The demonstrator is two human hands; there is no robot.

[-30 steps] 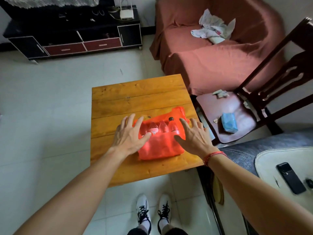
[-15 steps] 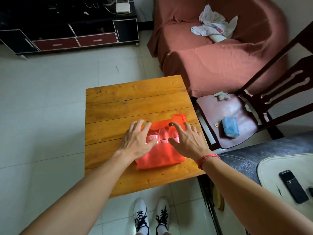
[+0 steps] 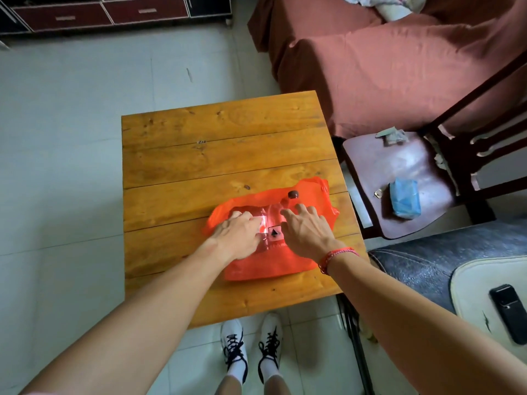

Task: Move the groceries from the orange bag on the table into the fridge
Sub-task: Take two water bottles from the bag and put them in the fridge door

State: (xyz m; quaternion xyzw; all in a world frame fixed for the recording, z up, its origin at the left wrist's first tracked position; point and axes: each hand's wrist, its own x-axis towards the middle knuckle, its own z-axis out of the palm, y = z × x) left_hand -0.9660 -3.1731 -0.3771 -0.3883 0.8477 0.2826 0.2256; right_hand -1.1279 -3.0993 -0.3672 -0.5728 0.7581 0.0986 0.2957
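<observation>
The orange bag (image 3: 268,266) lies flat on the right half of the wooden table (image 3: 216,149), its mouth pointing away from me. Clear bottles (image 3: 273,232) show through the opening, one with a dark cap (image 3: 293,194) at the far edge. My left hand (image 3: 238,236) is on the bag's left side, fingers curled down into the plastic at the mouth. Over the bottles on the right side rests my right hand (image 3: 306,230), fingers spread and fairly straight. No fridge is in view.
A dark wooden chair (image 3: 405,178) with a blue packet (image 3: 405,202) stands right of the table. A covered sofa (image 3: 385,67) is behind it. A phone (image 3: 509,312) lies on a cushion at the right. A low cabinet (image 3: 114,12) is at the far left.
Both hands have moved inward over the bag's mouth, and the left fingers have curled into the plastic. The camera has tilted further down toward the table.
</observation>
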